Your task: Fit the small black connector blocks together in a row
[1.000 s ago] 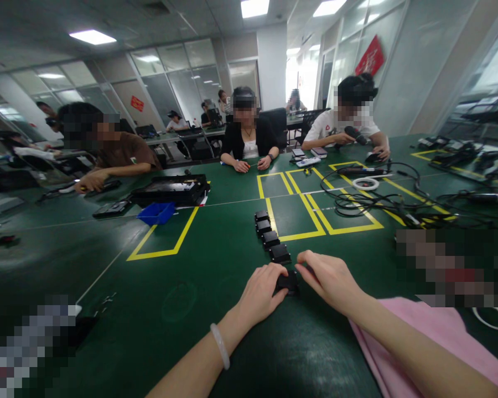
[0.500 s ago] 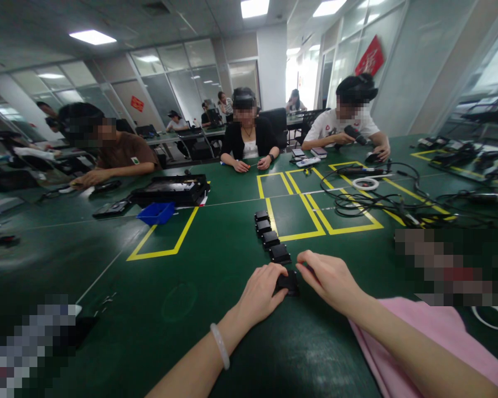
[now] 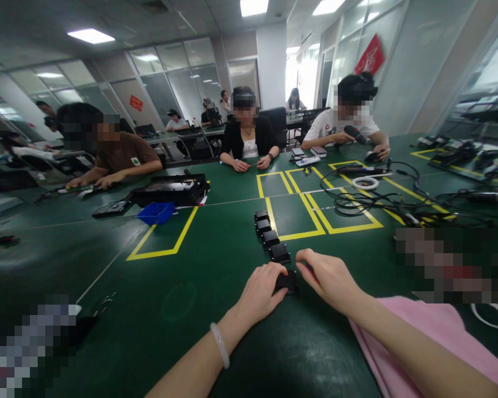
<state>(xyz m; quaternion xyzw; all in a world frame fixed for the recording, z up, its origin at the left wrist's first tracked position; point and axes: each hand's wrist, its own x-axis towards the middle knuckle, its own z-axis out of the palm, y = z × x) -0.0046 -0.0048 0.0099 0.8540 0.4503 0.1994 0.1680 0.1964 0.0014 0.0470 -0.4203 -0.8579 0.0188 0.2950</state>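
Note:
A small black box-like part lies on the green table, closest to me. My left hand grips it from the left, with fingers over its far side and the thumb at its near edge. Just to its right, my right hand hovers by the part's far right corner, its thumb and forefinger pinched together. Whatever sits between those fingertips is too small to make out. Beyond the hands, several similar black parts stand in a slanting row, the nearest black part almost at my left fingertips.
Yellow tape outlines mark the table. A blue bin stands by a black case on the left. Coiled cables lie to the right. Pink cloth is under my right forearm. Co-workers sit across the table.
My hands and the black parts stay practically where they were. At the far left, a co-worker's hands have shifted over the objects there.

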